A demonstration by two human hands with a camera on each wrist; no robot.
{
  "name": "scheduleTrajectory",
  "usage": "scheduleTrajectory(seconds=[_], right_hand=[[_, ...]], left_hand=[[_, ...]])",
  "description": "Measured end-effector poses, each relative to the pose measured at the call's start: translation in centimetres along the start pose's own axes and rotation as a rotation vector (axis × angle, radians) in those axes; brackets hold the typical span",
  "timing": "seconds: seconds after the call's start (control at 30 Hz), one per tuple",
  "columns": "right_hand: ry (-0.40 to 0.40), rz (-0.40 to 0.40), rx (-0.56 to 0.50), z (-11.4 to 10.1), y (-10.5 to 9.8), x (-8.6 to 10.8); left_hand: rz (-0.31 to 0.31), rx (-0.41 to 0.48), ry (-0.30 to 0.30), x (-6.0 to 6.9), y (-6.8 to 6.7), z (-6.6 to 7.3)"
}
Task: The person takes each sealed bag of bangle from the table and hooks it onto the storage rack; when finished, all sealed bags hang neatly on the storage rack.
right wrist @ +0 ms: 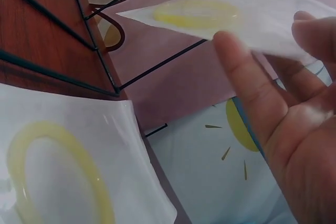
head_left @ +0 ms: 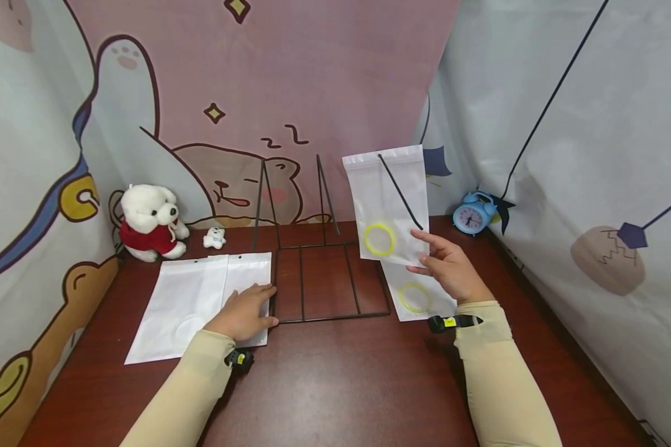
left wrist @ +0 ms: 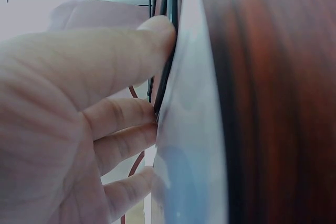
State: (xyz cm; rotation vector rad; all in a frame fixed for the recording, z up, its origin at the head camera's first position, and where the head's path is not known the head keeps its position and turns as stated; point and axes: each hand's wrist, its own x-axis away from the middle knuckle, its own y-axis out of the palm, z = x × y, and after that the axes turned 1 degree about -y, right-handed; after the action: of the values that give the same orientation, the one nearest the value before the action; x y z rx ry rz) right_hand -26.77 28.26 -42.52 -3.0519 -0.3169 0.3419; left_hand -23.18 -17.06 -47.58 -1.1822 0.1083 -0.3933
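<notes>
Over by the right edge of the worktop (head_left: pixel 335 397), the flat white pouch (head_left: pixel 415 298) has its far end tucked out of sight behind the hanging pouch (head_left: pixel 377 202), which also blocks the far right corner of the wire rack (head_left: pixel 332 318). Toward the left edge, the left hand (head_left: pixel 243 315) covers a chunk of the inner white pouch (head_left: pixel 251 270). Blue alarm clock (head_left: pixel 470 219) in the far right corner: numerals way too tiny to read. Small white toy (head_left: pixel 215 238) by the far edge, same deal, can't make out its markings. Left wrist view has the worktop all blurry. Right wrist view cuts off part of the flat white pouch and the right hand (head_left: pixel 450 270).
</notes>
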Motion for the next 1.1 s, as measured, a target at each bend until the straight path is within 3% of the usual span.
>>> scheduleTrajectory(seconds=[0.33,0.7,0.93,1.1], right_hand=[[0.019,-0.038,0.036,0.2,-0.3,-0.2],[0.034,0.016,0.166,0.1,-1.5,0.1],[0.133,0.159,0.281,-0.5,-3.0,0.6],[0.239,0.126,0.466,-0.6,-5.5,1.4]], left_hand=[[0.001,-0.007,0.002,0.0,0.0,-0.2],[0.003,-0.012,0.005,0.0,0.1,-0.3],[0.002,-0.010,0.001,0.0,0.3,-0.4],[-0.001,-0.011,0.001,-0.1,0.2,-0.4]])
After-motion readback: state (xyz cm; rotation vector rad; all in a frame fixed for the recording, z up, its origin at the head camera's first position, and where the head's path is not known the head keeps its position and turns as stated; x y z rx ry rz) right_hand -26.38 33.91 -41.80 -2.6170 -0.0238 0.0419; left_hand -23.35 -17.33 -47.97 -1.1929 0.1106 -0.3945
